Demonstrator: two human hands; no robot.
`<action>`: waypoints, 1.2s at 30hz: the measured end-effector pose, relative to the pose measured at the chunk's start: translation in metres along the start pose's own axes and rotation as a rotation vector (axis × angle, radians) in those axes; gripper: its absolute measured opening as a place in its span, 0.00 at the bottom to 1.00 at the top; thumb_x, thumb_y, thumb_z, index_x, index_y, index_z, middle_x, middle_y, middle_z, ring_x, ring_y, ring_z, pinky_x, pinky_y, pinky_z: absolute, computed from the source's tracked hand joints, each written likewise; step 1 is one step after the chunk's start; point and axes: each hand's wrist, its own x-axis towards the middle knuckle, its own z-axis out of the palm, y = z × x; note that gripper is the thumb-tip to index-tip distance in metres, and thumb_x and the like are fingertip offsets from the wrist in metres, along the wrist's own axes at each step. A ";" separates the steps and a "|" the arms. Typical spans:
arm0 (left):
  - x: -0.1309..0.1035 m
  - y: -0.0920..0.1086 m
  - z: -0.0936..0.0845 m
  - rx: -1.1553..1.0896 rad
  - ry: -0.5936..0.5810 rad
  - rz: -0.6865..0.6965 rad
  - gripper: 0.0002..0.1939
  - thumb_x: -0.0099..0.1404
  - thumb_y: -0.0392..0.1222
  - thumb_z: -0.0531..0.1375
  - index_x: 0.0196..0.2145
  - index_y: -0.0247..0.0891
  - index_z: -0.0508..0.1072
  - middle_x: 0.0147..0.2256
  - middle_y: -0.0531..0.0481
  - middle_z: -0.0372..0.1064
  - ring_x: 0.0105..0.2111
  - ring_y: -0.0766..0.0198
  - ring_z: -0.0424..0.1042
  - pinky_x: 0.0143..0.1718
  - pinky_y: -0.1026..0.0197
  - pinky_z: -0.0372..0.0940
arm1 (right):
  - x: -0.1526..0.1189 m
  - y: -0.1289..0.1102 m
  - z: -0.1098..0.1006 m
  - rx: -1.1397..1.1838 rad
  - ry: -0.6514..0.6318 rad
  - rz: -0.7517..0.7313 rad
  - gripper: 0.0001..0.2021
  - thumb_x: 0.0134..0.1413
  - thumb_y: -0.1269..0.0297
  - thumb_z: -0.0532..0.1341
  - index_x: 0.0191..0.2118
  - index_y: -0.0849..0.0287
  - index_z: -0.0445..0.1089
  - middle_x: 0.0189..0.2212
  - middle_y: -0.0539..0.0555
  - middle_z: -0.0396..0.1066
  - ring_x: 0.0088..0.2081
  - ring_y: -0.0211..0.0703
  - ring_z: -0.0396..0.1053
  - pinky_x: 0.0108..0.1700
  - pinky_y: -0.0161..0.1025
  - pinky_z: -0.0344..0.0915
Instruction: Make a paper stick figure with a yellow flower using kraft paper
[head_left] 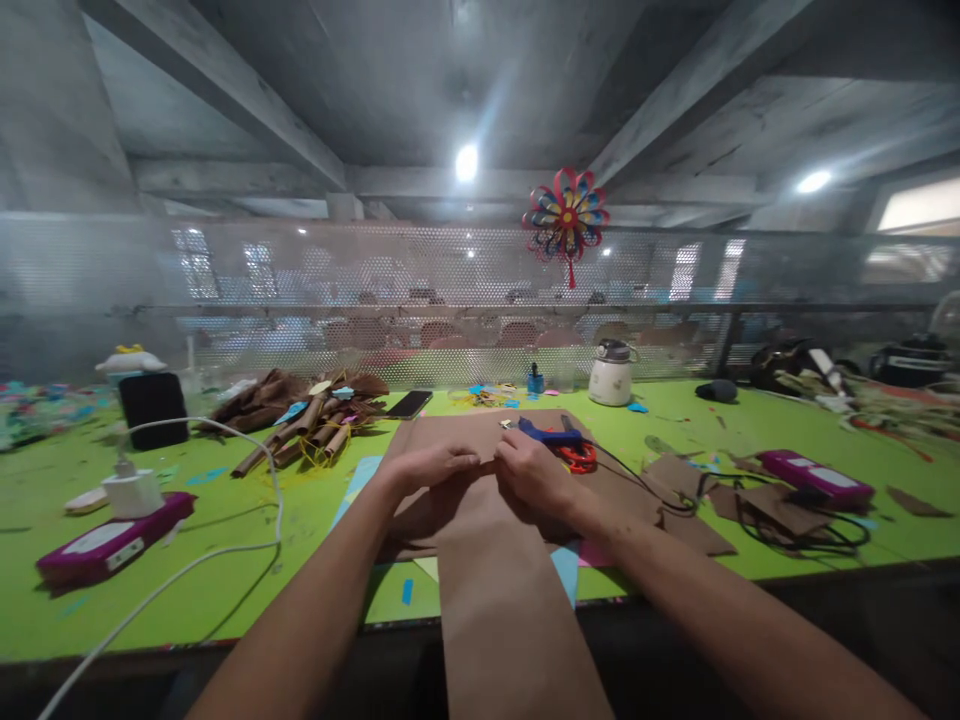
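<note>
A long strip of brown kraft paper (pixel 502 580) runs from between my hands over the table's front edge towards me. My left hand (pixel 439 466) has its fingers pressed on the strip's far end, from the left. From the right, my right hand (pixel 534 468) pinches the same end, close to the left fingertips. The paper there looks folded or rolled, but my fingers partly hide it. More brown paper (pixel 457 428) lies flat beneath and behind. Just beyond my right hand rest a blue glue gun (pixel 551 434) and red-handled scissors (pixel 581 458).
Rolled brown paper pieces (pixel 307 425) lie at back left beside a phone (pixel 409 404). Purple power strips stand left (pixel 116 540) and right (pixel 816 478), with a white cable (pixel 279 500) and black cord (pixel 806 545). A white jug (pixel 611 375) stands before the mesh partition (pixel 450 280).
</note>
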 end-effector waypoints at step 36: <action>0.001 0.010 0.006 0.084 -0.021 0.141 0.21 0.67 0.54 0.48 0.35 0.35 0.72 0.25 0.51 0.61 0.25 0.67 0.56 0.27 0.64 0.52 | -0.001 0.043 -0.010 1.186 -0.206 0.475 0.20 0.38 0.49 0.69 0.24 0.64 0.70 0.15 0.46 0.64 0.18 0.31 0.57 0.22 0.31 0.51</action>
